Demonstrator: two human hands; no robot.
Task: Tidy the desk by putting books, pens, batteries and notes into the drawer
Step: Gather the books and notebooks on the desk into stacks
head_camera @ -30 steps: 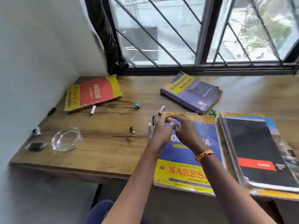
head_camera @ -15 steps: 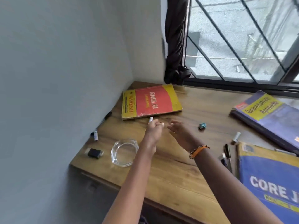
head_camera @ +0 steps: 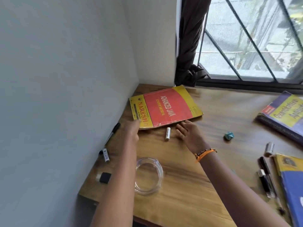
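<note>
A red and yellow book (head_camera: 165,108) lies flat in the desk's far left corner. My left hand (head_camera: 132,131) reaches its near left corner and touches it; the back of the hand hides how the fingers lie. My right hand (head_camera: 186,133) is held flat with straight fingers, its fingertips at the book's near edge. Between my hands lies a white battery (head_camera: 167,133). Along the wall are a black marker (head_camera: 113,133) and a small pen (head_camera: 105,154). A teal crumpled note (head_camera: 228,135) sits to the right. No drawer is in view.
A glass ashtray (head_camera: 148,176) stands under my left forearm, with a small black block (head_camera: 105,177) near the desk's left edge. At the right are a purple book (head_camera: 285,115), a blue and yellow book (head_camera: 291,185), black pens (head_camera: 265,174) and a silver battery (head_camera: 269,148).
Both hands have moved from the blue book on the right to the red and yellow book on the left, and my view has turned left with them.
</note>
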